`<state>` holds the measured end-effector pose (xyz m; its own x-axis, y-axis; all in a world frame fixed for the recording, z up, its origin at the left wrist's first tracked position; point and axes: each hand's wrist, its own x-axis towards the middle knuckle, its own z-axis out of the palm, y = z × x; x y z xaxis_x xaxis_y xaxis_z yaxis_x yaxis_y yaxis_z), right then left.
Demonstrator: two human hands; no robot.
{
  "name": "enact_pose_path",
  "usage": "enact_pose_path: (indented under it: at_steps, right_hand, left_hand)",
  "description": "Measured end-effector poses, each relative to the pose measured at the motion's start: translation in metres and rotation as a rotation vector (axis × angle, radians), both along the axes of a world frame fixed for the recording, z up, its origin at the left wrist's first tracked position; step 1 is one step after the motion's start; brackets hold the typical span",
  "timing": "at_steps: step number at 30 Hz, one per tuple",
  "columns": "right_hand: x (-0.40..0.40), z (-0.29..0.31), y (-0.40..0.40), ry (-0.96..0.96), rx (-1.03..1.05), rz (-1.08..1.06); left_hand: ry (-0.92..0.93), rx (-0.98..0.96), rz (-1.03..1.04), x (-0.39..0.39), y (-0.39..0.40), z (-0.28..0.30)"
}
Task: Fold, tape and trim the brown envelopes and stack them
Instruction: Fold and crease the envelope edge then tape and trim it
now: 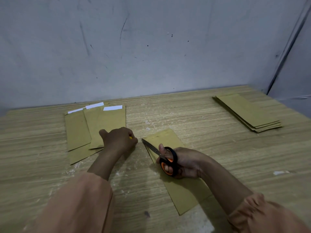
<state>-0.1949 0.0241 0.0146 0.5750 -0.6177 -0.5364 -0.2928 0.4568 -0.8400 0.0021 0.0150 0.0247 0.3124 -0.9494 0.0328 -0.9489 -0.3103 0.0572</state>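
Near the middle of the wooden surface point(210, 148), the right hand point(183, 163) has its fingers point(167, 169) threaded through the orange-lined black handles of the scissors point(164, 156), gripping them with the blades together and pointing up-left. Under that hand lies a brown envelope point(181, 190), flat and slanted. The left hand point(120, 139) rests knuckles-up just left of the blade tips, fingers curled; a speck of yellow shows by them, but what they hold cannot be told. Beyond it sits a loose spread of envelopes with white strips point(96, 126) at their far ends. Far right lies a neat stack of envelopes point(247, 111), near the grey wall point(151, 47).
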Motion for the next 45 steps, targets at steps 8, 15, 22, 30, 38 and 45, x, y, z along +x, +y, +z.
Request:
enact_pose_path:
  at_steps: [8,15,22,30,38,45]
  right_hand:
    - [0.005,0.001,0.002,0.036,-0.032,-0.018]
    - [0.011,0.004,0.002,0.056,-0.069,-0.036]
    - [0.012,0.000,0.001,0.054,-0.079,-0.067]
    - [0.010,0.003,0.000,0.069,-0.083,-0.062]
    - [0.009,0.003,0.000,0.054,-0.068,-0.066]
    - [0.008,0.003,-0.001,0.043,-0.016,-0.059]
  left_hand:
    - [0.111,-0.020,0.010,-0.001,-0.001,0.003]
    - [0.118,-0.010,0.006,-0.002,-0.002,0.001]
    - [0.101,-0.012,0.019,0.004,-0.004,0.002]
    - [-0.060,-0.009,-0.033,0.004,-0.006,0.006]
    - [-0.172,-0.015,-0.076,0.003,-0.008,0.008]
    - [0.028,-0.033,-0.022,0.007,-0.001,-0.004]
